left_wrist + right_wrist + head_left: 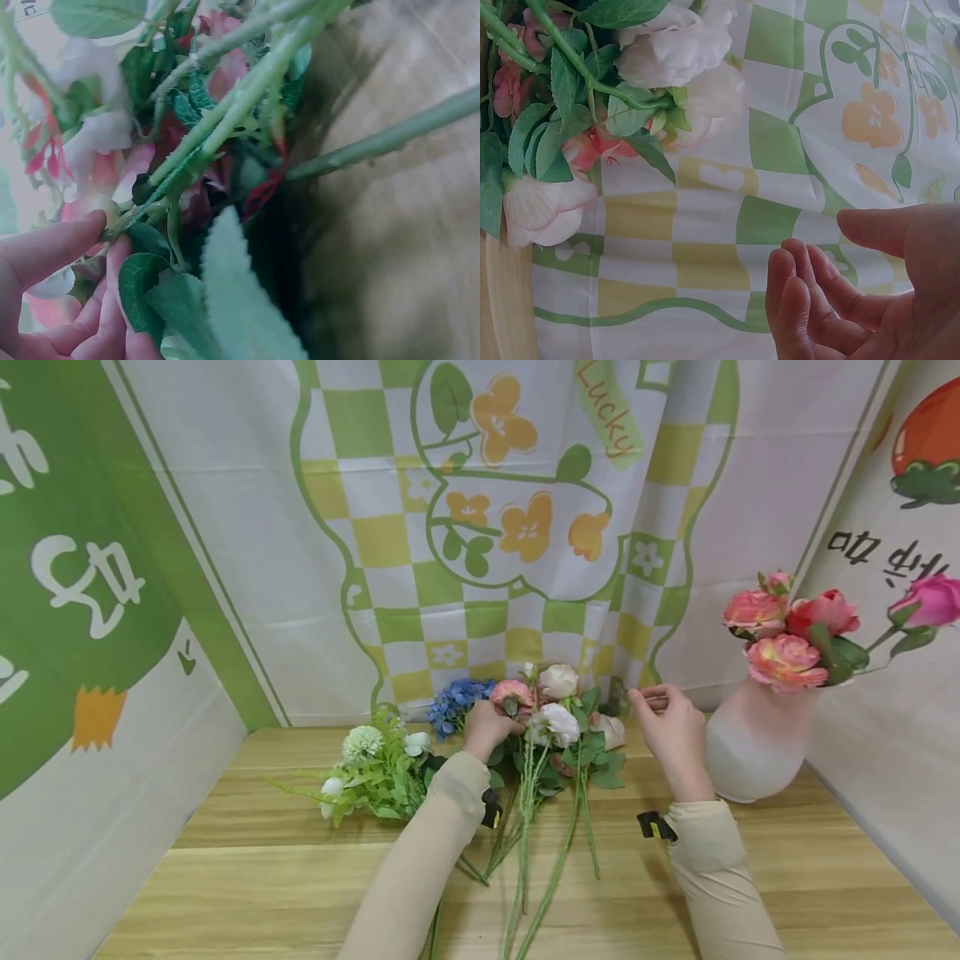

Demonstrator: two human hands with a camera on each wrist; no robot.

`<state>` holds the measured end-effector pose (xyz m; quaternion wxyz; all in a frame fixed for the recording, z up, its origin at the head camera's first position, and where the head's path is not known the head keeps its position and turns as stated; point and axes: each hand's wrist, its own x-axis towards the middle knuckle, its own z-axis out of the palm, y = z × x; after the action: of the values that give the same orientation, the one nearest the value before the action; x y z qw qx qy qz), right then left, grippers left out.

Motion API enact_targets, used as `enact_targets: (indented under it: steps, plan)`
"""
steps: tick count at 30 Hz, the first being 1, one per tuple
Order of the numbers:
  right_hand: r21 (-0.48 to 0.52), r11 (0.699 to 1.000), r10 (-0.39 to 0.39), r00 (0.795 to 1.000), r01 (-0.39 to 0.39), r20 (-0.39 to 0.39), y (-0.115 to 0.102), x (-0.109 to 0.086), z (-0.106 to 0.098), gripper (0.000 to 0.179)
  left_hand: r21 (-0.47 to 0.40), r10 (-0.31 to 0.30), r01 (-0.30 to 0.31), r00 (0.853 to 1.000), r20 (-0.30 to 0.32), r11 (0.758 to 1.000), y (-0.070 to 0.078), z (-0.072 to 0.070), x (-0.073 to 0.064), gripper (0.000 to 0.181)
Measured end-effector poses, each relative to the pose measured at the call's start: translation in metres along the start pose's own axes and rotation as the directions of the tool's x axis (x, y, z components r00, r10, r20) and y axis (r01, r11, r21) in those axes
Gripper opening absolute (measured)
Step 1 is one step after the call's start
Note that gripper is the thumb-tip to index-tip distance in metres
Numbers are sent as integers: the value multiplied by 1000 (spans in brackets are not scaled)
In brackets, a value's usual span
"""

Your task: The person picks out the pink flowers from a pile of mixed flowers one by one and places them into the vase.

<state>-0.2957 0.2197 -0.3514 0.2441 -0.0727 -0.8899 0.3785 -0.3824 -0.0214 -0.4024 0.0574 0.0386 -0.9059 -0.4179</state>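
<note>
My left hand (486, 731) is among the flowers at the middle of the table, beside a pink flower (512, 695). In the left wrist view its thumb and forefinger pinch a thin green stem (244, 112), close to serrated leaves (240, 285). White roses (557, 725) and a pale pink rose (609, 730) lie to its right, their long stems (525, 843) running toward the table's front. My right hand (670, 735) hovers between this heap and the vase (761, 743). Its fingers are loosely bent, the thumb stands apart, and nothing is between them.
The pink and white vase at right holds coral flowers (787, 662) and a magenta rosebud (930, 602) leaning outward. Blue flowers (457, 703) lie behind the left hand; a green and white bunch (375, 768) lies left. A checkered cloth (487, 618) hangs behind the wooden table (300, 877).
</note>
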Motion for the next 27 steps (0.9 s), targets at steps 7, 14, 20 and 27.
enact_targets:
  steps: [7, 14, 20, 27]
  plan:
    - [-11, 1000, 4, 1000, -4, 6, 1, 0, 0, 51, 39, 34, -32, 998, -45, 999, 9, -10, -2, 24]
    - [-15, 1000, -4, 1000, 4, 5, 1, 0, 1, 51, -22, 48, -49, 997, -67, 999, 17, -22, -6, 12]
    - [-12, 1000, 4, 1000, -4, 11, 1, 1, 1, 50, 17, 161, -160, 971, -177, 987, 27, -34, -10, 20]
    - [0, 1000, -6, 1000, 6, 18, 2, 1, 2, 51, 117, 274, -252, 929, -250, 961, 40, -48, -14, 33]
